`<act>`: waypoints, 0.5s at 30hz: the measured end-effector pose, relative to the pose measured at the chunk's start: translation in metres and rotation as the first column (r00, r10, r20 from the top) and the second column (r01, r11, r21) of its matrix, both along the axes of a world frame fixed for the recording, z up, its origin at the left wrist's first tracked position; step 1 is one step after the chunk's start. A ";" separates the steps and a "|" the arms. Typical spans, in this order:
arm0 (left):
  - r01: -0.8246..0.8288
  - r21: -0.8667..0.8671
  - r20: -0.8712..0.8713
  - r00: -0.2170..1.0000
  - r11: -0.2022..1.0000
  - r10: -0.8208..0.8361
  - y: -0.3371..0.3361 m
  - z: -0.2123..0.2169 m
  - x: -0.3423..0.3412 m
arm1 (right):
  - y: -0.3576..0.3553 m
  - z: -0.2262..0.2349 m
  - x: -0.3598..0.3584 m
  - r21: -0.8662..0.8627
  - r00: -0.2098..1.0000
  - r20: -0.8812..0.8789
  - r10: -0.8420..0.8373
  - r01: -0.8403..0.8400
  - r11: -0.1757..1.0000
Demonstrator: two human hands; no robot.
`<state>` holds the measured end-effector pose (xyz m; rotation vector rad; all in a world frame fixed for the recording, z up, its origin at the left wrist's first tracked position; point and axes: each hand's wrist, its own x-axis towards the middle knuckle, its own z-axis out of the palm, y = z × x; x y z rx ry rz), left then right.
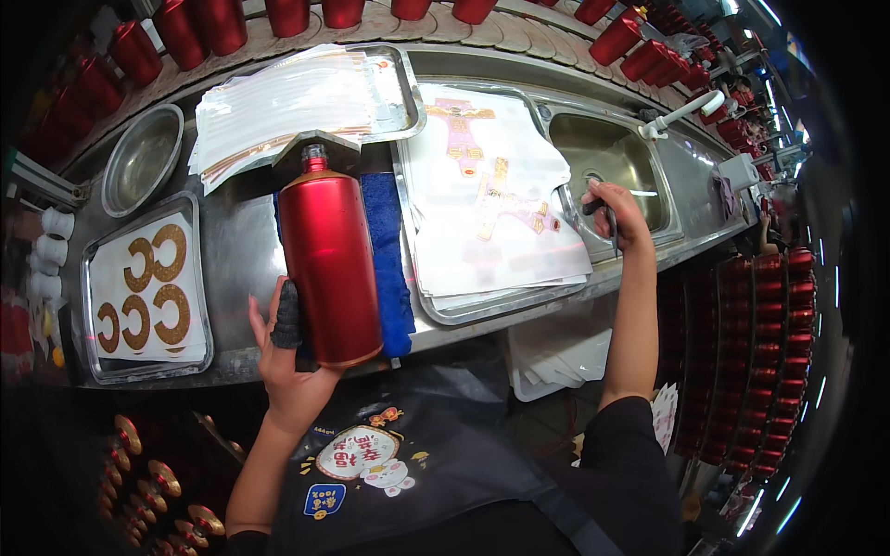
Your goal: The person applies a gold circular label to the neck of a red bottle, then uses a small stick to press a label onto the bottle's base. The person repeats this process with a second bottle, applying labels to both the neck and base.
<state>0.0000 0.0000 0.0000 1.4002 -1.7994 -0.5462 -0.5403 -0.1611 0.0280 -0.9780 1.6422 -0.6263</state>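
A glossy red metallic bottle (332,269) with a silver threaded neck lies tilted over a blue cloth (385,250), neck against a dark angled metal rest (340,156). My left hand (287,357) grips its lower left side near the base, a black cover on one finger. My right hand (619,215) is raised over the near edge of the sink, its fingers curled closed. Something thin and dark shows at those fingers; I cannot make out whether it is a tool or a finger cover. Under it to the left, a metal tray (436,310) carries white sheets with pink-and-gold cross-shaped labels (519,208).
Behind the bottle, a stack of white sheets (287,97) sits on another tray (408,97). At left are a steel bowl (142,159) and a tray (206,347) of gold C-shaped labels (171,315). A sink (663,176) with a white faucet (686,113) stands right; red bottles (222,28) line a conveyor (389,28).
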 end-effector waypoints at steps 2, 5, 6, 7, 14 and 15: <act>0.009 0.006 -0.003 1.000 1.000 -0.009 0.008 0.002 -0.003 | 0.028 0.006 0.039 -0.205 0.866 -0.494 -0.073 -0.035 0.978; 0.020 -0.023 0.022 1.000 1.000 -0.019 -0.008 0.001 0.011 | 0.053 -0.031 0.090 -0.278 0.447 -0.874 -0.190 -0.139 0.951; 0.028 -0.023 0.023 0.999 0.999 -0.028 -0.007 0.002 0.009 | 0.055 -0.029 0.092 -0.190 0.487 -0.865 -0.125 -0.088 0.978; 0.034 -0.023 0.025 0.999 0.999 -0.033 -0.006 0.003 0.006 | 0.055 -0.025 0.092 -0.184 0.490 -0.862 -0.131 -0.063 0.981; 0.032 -0.087 0.054 0.998 0.996 -0.027 -0.006 -0.005 0.006 | 0.045 -0.040 0.063 -0.309 0.611 -0.750 -0.252 0.013 0.951; 0.025 -0.099 0.042 0.999 0.995 -0.021 -0.007 -0.006 0.005 | 0.045 -0.044 0.065 -0.343 0.632 -0.720 -0.288 0.036 0.938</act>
